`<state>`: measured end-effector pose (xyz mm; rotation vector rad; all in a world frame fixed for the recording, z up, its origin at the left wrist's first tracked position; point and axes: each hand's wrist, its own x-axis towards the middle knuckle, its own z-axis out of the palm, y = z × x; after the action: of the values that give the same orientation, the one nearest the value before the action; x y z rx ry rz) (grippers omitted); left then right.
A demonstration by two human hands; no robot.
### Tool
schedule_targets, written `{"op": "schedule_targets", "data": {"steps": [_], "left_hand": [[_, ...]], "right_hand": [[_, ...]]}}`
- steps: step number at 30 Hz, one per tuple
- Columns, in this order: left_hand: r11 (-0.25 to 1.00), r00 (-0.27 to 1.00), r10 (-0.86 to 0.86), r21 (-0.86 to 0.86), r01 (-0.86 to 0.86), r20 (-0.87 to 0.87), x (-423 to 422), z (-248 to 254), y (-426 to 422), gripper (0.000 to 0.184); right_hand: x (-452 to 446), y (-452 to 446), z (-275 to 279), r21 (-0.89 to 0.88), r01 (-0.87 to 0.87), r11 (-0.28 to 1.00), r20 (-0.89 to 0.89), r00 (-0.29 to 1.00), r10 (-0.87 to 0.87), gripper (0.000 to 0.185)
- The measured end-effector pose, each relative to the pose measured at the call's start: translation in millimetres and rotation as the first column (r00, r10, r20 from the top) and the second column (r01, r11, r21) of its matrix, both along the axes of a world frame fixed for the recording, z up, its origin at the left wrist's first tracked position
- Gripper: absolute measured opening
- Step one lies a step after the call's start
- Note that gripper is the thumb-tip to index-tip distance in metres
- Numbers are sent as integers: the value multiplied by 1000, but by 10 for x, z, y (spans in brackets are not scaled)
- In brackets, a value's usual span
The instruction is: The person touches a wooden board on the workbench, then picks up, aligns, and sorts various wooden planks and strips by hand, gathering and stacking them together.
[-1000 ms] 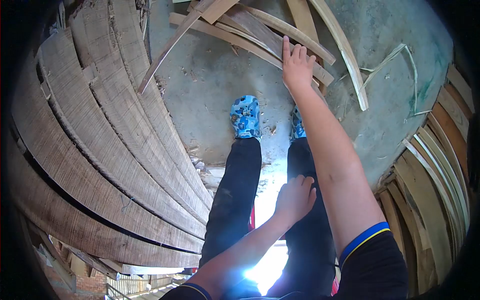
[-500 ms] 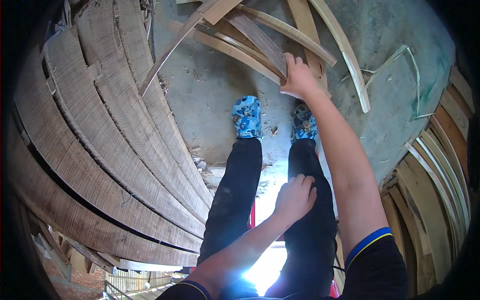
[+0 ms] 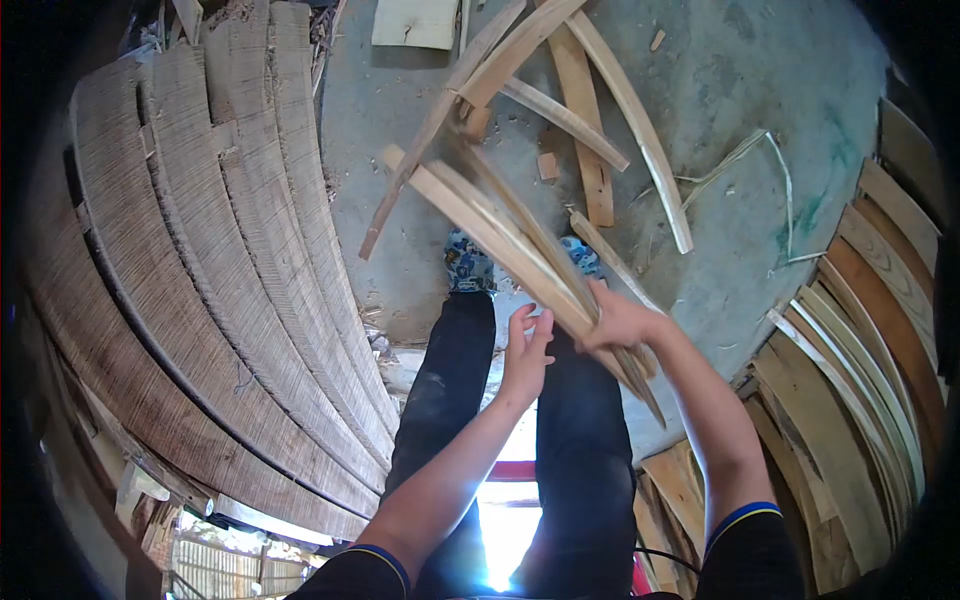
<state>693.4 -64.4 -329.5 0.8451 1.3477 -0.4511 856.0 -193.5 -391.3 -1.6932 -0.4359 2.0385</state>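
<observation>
Several narrow wooden strips (image 3: 507,243) are lifted off the floor in a bundle that slants from upper left to lower right above my shoes. My right hand (image 3: 618,318) is wrapped round the bundle near its lower right end. Just below the bundle, my left hand (image 3: 527,345) has its fingers apart and holds nothing; whether a fingertip touches the wood is unclear. Other long strips (image 3: 640,130) lie crossed on the floor beyond the bundle. A thin strip (image 3: 615,255) lies behind it, near my right shoe.
Wide rough planks (image 3: 260,260) are stacked along the left side. More curved-looking boards (image 3: 830,400) lie along the right edge. A pale board (image 3: 415,22) is on the concrete floor (image 3: 740,80) at the top. A loose pale band (image 3: 780,180) lies at the right.
My right hand has lifted several strips from the floor and drawn them closer to my legs. My left hand has moved up from my leg toward the bundle, its fingers now spread.
</observation>
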Motion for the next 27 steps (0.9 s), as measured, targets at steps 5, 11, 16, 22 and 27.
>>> {"op": "schedule_targets", "data": {"steps": [5, 11, 16, 22, 27], "left_hand": [[869, 945, 327, -397, -297, 9, -21, 223, -249, 79], [693, 886, 416, -558, -456, -206, 162, 1133, -685, 52], [722, 913, 406, -605, -335, -20, 410, 2402, -900, 57], [920, 815, 14, -326, 217, 580, 835, 4214, -670, 82], [948, 600, 31, -213, 236, 800, 1057, 5273, -266, 88]], "right_hand": [[71, -389, 955, -157, -109, 982, -235, 969, 70, 113], [10, -946, 2312, -186, 39, 982, -244, 966, -85, 111], [52, -1089, 3890, -277, 117, 954, -132, 979, -158, 113], [-36, -1395, 5653, 77, 328, 942, 84, 939, -334, 101], [185, -1169, 6545, 82, 409, 909, -13, 912, -409, 105]]}}
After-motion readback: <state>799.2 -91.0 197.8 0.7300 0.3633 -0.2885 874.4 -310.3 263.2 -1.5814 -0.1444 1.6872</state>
